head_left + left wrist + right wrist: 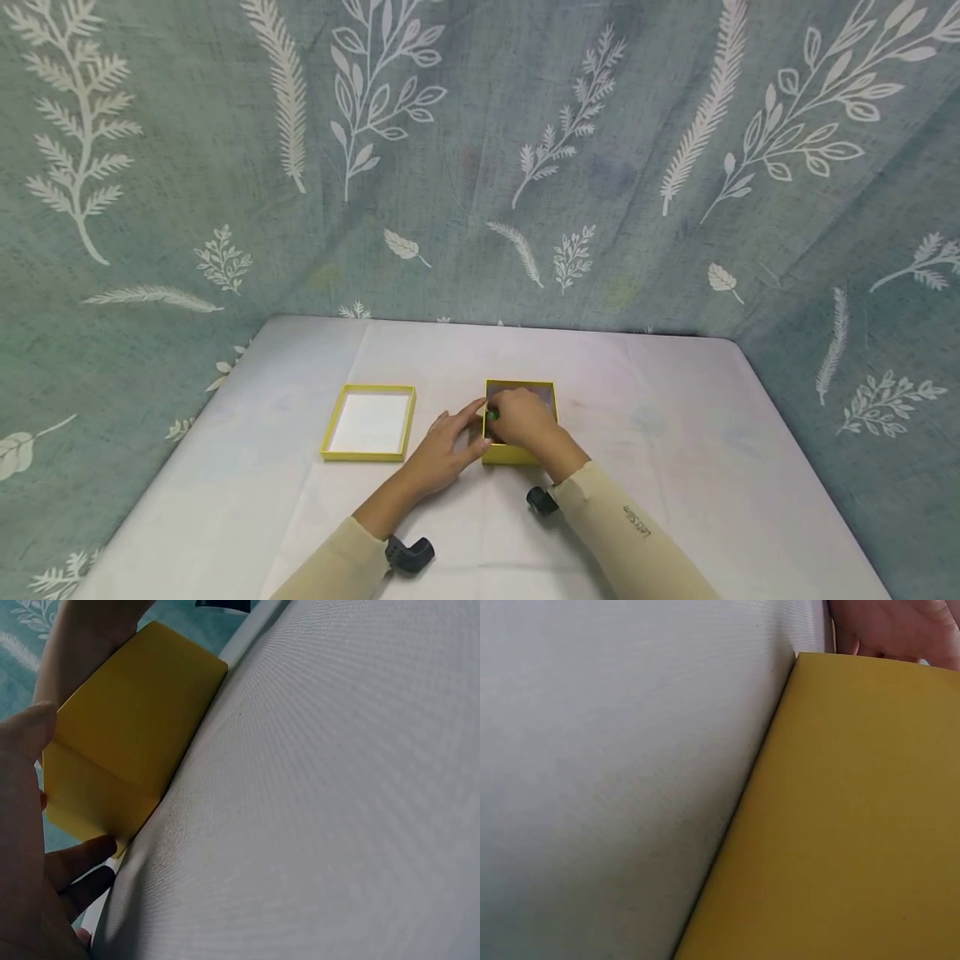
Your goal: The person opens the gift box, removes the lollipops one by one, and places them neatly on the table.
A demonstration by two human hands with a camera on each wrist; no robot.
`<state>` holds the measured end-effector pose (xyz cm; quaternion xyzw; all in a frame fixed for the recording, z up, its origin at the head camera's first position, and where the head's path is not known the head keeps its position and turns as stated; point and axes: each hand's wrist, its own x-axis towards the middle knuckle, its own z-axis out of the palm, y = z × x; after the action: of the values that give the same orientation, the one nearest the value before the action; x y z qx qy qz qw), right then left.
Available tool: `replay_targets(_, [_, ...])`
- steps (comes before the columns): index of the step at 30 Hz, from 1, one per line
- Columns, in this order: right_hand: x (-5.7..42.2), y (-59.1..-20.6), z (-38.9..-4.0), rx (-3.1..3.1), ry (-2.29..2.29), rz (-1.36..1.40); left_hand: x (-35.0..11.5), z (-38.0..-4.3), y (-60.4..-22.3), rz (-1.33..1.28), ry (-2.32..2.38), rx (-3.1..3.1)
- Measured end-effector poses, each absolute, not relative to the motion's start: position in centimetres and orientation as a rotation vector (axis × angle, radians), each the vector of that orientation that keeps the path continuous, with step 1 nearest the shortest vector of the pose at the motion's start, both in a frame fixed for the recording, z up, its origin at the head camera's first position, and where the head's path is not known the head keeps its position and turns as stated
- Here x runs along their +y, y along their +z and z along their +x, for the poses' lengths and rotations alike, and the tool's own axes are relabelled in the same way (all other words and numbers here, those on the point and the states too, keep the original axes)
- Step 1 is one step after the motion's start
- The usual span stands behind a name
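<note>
An uncovered yellow box [512, 454] sits on the table with its grey inner wall showing at the back. My right hand [521, 417] reaches down into it, fingers bent and their tips hidden. A small green thing [492, 414] shows beside those fingers, near the box's left wall; whether they grip it is not visible. At the left side of the box, my left hand [442, 450] rests its spread fingers and thumb against the wall. In the left wrist view, the thumb [34, 729] lies at the box's upper edge and other fingertips [101, 849] touch lower down.
A shallow yellow-rimmed lid [369, 455] with a white inside lies left of the box. White cloth covers the table [637, 500]. A leaf-patterned green curtain [480, 167] hangs behind and at the sides. Dark wrist cameras [410, 555] stick out under both sleeves.
</note>
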<state>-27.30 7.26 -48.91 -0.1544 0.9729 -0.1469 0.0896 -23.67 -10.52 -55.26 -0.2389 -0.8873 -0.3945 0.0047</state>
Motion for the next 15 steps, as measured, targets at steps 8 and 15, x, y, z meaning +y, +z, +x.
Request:
replay_targets(8, [7.25, -49.02, -27.54, 2.882, -0.449, -0.454, -10.56, -23.79, -55.17, -0.768, -1.255, -2.747])
replay_targets(15, [7.92, -49.42, -27.57, 2.882, -0.602, -0.453, -10.56, -23.79, -55.40, -0.762, -1.248, -2.752])
